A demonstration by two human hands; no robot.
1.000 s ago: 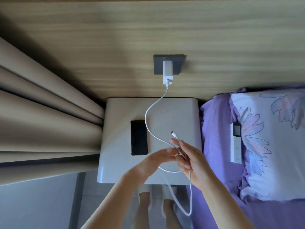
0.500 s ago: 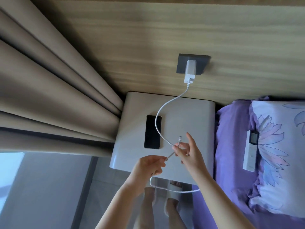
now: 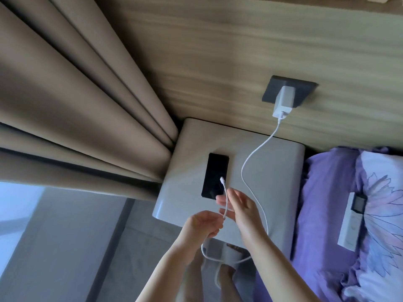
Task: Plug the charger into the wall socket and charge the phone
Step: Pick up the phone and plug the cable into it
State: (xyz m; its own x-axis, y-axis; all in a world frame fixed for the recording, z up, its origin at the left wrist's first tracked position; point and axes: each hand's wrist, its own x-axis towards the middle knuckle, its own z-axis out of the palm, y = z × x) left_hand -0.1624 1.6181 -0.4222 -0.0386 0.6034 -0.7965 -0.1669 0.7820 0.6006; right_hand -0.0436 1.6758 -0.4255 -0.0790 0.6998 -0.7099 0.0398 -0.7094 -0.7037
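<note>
A white charger sits plugged in the dark wall socket on the wooden panel. Its white cable curves down over the pale bedside table and loops below the table's front edge. A black phone lies flat, screen dark, on the table's left part. My left hand is shut on the cable a little behind its free plug, which hovers over the phone's lower end. My right hand is beside it with fingers spread, touching the cable.
Beige curtains hang at the left against the table. A bed with purple sheet and flowered pillow lies at the right, with a white remote on it. My bare feet show below the table edge.
The view has swung left and closer. The cable's plug end has moved left from the middle of the table to over the phone. My right hand has loosened and its fingers have spread.
</note>
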